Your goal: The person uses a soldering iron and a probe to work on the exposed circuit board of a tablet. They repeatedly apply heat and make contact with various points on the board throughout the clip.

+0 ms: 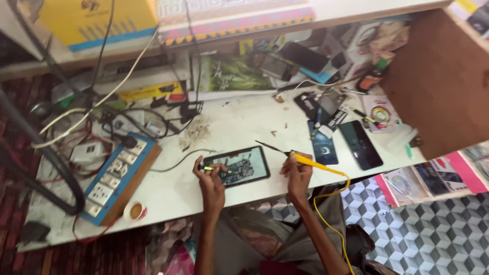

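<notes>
Head view: an opened phone (243,166) is steadied on the worktop (229,127) by the left hand (210,175), tweezers (214,168) pinched. A soldering iron (298,158) is gripped in the right hand (297,170), tip raised up-left, just right of the phone.

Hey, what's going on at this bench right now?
A person sits at a cluttered white workbench with an opened phone lying in front of them, its insides exposed. The left hand holds a small yellow-green tool at the phone's left end. The right hand holds a yellow-handled soldering iron, its tip raised just above and right of the phone. A blue switchboard lies to the left.
</notes>
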`<state>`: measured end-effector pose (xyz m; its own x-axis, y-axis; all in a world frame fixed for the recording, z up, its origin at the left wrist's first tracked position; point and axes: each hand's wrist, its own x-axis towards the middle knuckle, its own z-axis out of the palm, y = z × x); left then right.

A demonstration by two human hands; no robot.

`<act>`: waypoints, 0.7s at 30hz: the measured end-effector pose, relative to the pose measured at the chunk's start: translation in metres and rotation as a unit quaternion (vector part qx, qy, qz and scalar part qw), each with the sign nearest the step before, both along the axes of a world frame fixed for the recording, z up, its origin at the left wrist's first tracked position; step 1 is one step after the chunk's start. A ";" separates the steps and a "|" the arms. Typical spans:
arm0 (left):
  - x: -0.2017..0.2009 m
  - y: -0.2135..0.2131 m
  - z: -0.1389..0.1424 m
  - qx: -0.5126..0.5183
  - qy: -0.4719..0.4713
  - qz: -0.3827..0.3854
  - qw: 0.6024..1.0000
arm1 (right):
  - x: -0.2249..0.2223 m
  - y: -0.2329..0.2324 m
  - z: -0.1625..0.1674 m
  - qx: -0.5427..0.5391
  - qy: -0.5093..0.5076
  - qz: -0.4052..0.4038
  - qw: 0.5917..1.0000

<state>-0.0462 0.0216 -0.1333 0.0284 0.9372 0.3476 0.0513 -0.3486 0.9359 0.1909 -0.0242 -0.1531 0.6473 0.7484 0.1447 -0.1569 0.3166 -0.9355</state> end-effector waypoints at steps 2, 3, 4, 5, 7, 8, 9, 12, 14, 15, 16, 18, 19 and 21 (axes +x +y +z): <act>0.000 -0.002 0.000 -0.003 0.002 0.003 1.000 | 0.000 -0.003 0.000 -0.036 0.009 -0.021 0.999; 0.000 -0.005 -0.001 -0.005 0.005 0.004 1.000 | -0.001 -0.007 0.000 -0.022 0.005 -0.010 1.000; 0.001 -0.004 0.000 0.002 0.006 0.002 1.000 | 0.000 -0.008 0.001 0.000 -0.003 -0.001 1.000; 0.001 -0.005 0.001 0.012 0.004 -0.002 1.000 | 0.000 -0.009 0.003 0.026 -0.011 0.006 1.000; 0.002 -0.006 0.004 0.004 0.007 -0.004 1.000 | -0.002 -0.011 0.007 0.025 -0.024 0.010 0.999; 0.002 -0.006 0.005 0.001 0.009 -0.007 1.000 | -0.002 -0.011 0.009 0.026 -0.030 0.011 0.999; 0.002 -0.007 0.006 0.003 0.012 -0.008 1.000 | -0.004 -0.013 0.011 0.013 -0.029 0.014 0.999; 0.003 -0.006 0.010 0.016 0.013 -0.010 1.000 | -0.003 -0.012 0.013 -0.004 -0.032 0.016 0.999; 0.003 -0.004 0.012 0.011 0.012 -0.006 1.000 | -0.002 -0.010 0.013 -0.011 -0.032 0.014 0.999; 0.002 -0.006 0.013 0.007 0.018 -0.008 1.000 | -0.002 -0.011 0.013 -0.019 -0.033 0.015 0.999; 0.003 -0.003 0.015 0.009 0.024 -0.010 1.000 | -0.002 -0.010 0.013 -0.021 -0.034 0.016 0.999; 0.003 -0.001 0.018 0.000 0.026 -0.010 1.000 | -0.003 -0.009 0.015 -0.020 -0.041 0.017 0.999; 0.004 0.000 0.019 -0.011 0.023 -0.007 1.000 | -0.003 -0.009 0.016 -0.016 -0.047 0.018 0.999; 0.006 0.003 0.022 -0.013 0.015 -0.004 1.000 | -0.004 -0.007 0.020 -0.001 -0.050 0.022 0.999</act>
